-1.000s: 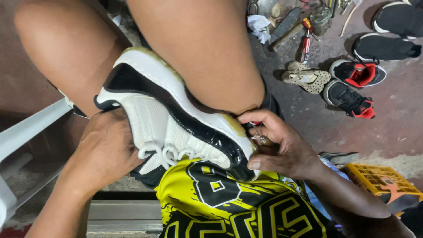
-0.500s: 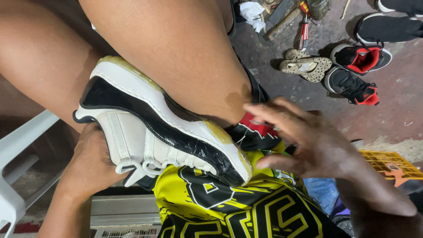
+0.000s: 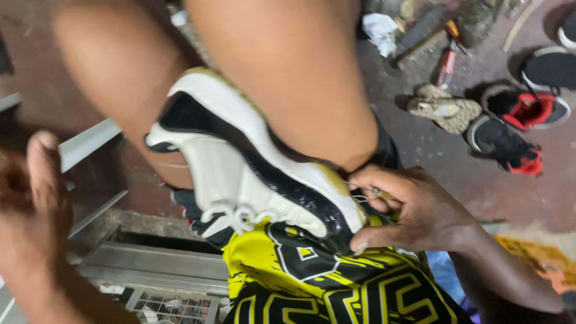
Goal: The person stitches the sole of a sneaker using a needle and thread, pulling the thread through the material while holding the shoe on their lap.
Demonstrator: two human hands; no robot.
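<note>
White and black, the sneaker (image 3: pixel 252 180) lies wedged between the person's 2 bare knees in the head view, sole side up against the right leg, its toe pointing down toward the yellow-and-black shirt (image 3: pixel 324 282). White laces (image 3: pixel 240 216) dangle loose from its upper.

At the toe end, the right hand (image 3: pixel 414 210) is clenched around the tip of the sneaker, thumb pressed along the lower edge of the sole, fingers (image 3: pixel 384 180) curled over the top. A thin, pale object shows between those fingers, too small to identify.

Off at the picture's left edge, the left hand (image 3: pixel 36 204) is blurred and lifted clear of the sneaker; it touches nothing, and whether it is loose or closed I cannot tell.

On the reddish concrete floor (image 3: pixel 456 174) to the right lie 2 black shoes with red lining (image 3: pixel 522 114), a worn tan sandal (image 3: pixel 444 108) just beside them, a crumpled white rag (image 3: pixel 381 30) and a red-handled tool (image 3: pixel 447 66). Below the knees sits a grey metal frame (image 3: pixel 162 264).
</note>
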